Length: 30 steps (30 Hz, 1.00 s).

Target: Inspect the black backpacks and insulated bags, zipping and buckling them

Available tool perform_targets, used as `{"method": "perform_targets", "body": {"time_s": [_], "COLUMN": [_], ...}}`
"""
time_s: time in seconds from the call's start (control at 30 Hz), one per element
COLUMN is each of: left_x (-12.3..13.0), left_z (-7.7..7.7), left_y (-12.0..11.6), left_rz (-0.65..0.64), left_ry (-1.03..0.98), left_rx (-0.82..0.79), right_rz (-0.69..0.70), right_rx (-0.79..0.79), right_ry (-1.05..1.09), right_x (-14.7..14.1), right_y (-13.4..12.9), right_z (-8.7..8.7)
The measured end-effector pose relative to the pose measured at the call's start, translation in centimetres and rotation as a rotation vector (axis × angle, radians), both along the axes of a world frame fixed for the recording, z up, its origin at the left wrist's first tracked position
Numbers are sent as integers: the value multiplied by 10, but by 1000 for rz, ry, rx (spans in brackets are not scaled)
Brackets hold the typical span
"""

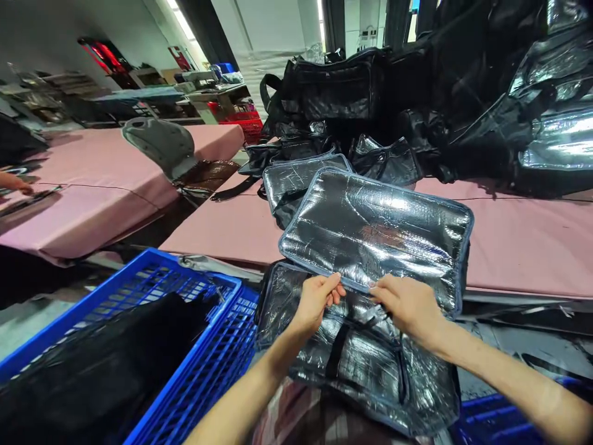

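A silver foil-lined insulated bag lies opened in front of me. Its rectangular foil lid (375,222), bound in grey-blue edging, rests over the table edge. Below it the foil-lined body (370,358), with a black strap across it, hangs toward my lap. My left hand (319,296) pinches the edging where lid and body meet. My right hand (403,303) grips the same edging a little to the right, fingers closed. Dark strips hang beneath the right fingers; I cannot tell whether they are held.
A pink-covered table (222,228) lies ahead, with black foil-lined bags (333,93) piled at its back. To my left stands a blue plastic crate (185,278) holding black fabric (102,364). A grey chair (160,142) sits between tables. Another person's hand (16,182) shows at far left.
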<state>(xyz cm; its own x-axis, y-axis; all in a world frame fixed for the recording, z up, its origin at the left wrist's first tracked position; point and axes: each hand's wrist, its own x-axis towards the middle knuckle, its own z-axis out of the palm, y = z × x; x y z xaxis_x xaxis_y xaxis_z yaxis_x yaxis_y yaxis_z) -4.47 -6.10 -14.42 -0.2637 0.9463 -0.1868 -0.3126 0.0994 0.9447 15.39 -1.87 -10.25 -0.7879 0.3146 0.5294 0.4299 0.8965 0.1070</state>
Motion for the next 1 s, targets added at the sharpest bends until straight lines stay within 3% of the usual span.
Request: {"method": "perform_targets", "body": {"time_s": [0.07,0.13,0.23,0.47,0.77,1.0], "left_x": [1,1,-2,-5,-5,-6], "left_z": [-9,-14,-15,-21,-22,-25], "left_y": [0,2,4,5,6,6], "left_rz": [60,46,10,3,-8,-18], "left_ry": [-64,-91,-90,-51,-87,-72], "left_rx": [48,56,62,76,77,96], "right_rz": [-84,-146,-110,53,8,88], "right_rx": [-217,-319,-363,-388,-676,-403], "right_ry": [-7,-14,-46,-47,-64,-51], "right_x": [9,15,15,-4,-13,-24], "right_y": [11,22,32,39,47,45], "right_z": [11,21,27,21,29,21]}}
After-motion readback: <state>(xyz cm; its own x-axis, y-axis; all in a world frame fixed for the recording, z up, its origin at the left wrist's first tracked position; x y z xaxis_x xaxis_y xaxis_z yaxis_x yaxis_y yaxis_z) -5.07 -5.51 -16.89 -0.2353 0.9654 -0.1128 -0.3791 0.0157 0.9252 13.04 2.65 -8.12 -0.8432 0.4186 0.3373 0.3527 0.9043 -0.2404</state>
